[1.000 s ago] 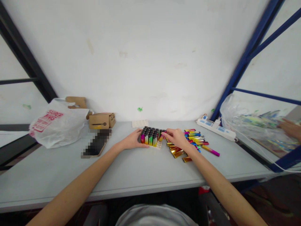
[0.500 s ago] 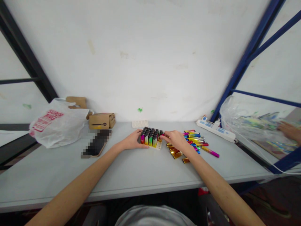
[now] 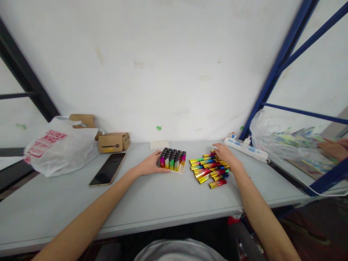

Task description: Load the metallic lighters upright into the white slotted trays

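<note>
Black-topped lighters [image 3: 171, 159] with shiny coloured bodies stand upright in a white pegged tray [image 3: 180, 170]. Some places at the tray's front right corner hold no lighter. My left hand [image 3: 150, 163] is wrapped round the left side of this block, thumb along the front and fingers behind. To the right lies a loose pile of shiny, multicoloured pieces [image 3: 206, 170] that look like lighter bodies or sleeves. Over the back of that pile is my right hand [image 3: 225, 154], its forefinger stretched out and the other fingers partly hidden. Nothing shows in its grasp.
A second white tray [image 3: 159, 144] lies by the wall. On the left are a phone [image 3: 108, 169], a cardboard box [image 3: 112, 143] and a plastic bag [image 3: 62, 145]. A power strip [image 3: 246, 149] sits back right. Beyond the blue frame [image 3: 269, 87], another person's hands [image 3: 334, 148] work near clear plastic.
My right hand has moved from the right side of the lighter block to the back of the pile. My left hand stays at the block. The view has shifted slightly.
</note>
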`<state>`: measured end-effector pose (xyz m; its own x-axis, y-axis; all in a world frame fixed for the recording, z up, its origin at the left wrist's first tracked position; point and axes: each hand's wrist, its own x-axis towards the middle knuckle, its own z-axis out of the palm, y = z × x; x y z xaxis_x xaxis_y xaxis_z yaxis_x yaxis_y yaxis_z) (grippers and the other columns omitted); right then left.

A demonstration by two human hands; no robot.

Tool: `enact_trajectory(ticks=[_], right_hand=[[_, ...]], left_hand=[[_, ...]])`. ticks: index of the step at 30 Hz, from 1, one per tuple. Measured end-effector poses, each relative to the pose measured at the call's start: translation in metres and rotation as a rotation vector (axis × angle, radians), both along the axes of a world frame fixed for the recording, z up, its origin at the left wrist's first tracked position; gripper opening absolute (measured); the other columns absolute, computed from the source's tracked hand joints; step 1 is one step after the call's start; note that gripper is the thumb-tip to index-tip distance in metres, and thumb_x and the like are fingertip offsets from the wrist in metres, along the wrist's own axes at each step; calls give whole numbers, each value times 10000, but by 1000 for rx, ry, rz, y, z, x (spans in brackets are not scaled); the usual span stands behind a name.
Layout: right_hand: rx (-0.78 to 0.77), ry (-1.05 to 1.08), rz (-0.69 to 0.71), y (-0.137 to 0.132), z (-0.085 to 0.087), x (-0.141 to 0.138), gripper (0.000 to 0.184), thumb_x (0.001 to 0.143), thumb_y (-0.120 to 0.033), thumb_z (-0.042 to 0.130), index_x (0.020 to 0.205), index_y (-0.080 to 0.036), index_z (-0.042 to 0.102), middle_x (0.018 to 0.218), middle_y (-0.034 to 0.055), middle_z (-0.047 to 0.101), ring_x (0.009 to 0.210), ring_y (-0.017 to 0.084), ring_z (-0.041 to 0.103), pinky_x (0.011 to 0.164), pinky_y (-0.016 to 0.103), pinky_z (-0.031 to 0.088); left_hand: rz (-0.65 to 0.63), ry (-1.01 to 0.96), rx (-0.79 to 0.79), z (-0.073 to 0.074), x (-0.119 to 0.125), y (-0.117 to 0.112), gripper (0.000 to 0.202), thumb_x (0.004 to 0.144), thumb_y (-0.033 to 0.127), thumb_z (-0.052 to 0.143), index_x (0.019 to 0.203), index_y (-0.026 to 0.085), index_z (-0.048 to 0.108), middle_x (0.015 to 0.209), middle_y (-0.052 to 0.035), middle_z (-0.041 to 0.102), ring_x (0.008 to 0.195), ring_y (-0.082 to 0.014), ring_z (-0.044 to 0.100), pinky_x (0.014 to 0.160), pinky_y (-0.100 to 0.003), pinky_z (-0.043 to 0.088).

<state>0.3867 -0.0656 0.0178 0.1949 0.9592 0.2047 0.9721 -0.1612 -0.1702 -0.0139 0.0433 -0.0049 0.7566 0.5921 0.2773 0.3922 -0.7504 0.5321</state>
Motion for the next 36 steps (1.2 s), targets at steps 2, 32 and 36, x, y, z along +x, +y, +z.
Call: enact_trajectory(ticks=[2, 32, 36], right_hand=[[-84, 10, -36, -1, -3, 17, 378, 966, -86, 461, 1214, -83, 745, 1307, 191, 711, 1188, 259, 671, 1026, 296, 458], [-15, 359, -73, -20, 0, 48, 301, 748, -157, 787, 1049, -145, 777, 1033, 114, 794, 897, 237, 748, 791, 293, 564], [133, 453, -57, -18, 7, 39, 302, 754, -237, 811, 1041, -145, 791, 1071, 142, 788, 942, 279, 752, 845, 351, 576]], left_hand=[[-7, -13, 0, 0, 0, 0, 897, 649, 681, 863, 1361, 180, 648, 1395, -118, 625, 1250, -361, 620, 1147, -437, 470], [6, 12, 2, 2, 0, -2, 847, 657, 684, 854, 1317, 193, 651, 1376, -117, 630, 1241, -353, 607, 1152, -437, 457], [9, 18, -1, 3, 0, -2, 855, 655, 690, 852, 1323, 197, 648, 1377, -120, 626, 1246, -356, 608, 1150, -438, 460]])
